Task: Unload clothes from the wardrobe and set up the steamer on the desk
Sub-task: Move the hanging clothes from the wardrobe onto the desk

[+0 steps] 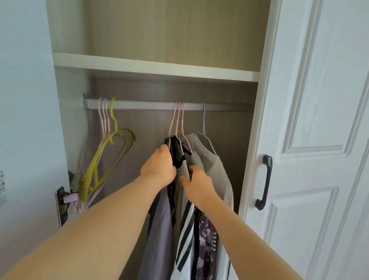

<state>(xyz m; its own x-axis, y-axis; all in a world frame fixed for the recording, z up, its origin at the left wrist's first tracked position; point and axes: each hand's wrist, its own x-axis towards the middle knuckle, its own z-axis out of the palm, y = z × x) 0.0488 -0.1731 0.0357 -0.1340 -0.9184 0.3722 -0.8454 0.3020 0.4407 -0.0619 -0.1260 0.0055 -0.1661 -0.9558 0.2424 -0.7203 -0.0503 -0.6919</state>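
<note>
Head view: hands [178, 174] among clothes [194, 212], bare rail [145, 105] leftward.

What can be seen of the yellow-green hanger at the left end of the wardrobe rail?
The yellow-green hanger looks like thick plastic, chunkier than the thin pale pink wire hangers bunched beside it. Its hook goes over the rail near the left bracket. It carries no garment and hangs tilted, its shoulders slanting down to the left toward the door hinge. It overlaps the pink hangers and seems to touch them. Neither hand is near it.
</note>
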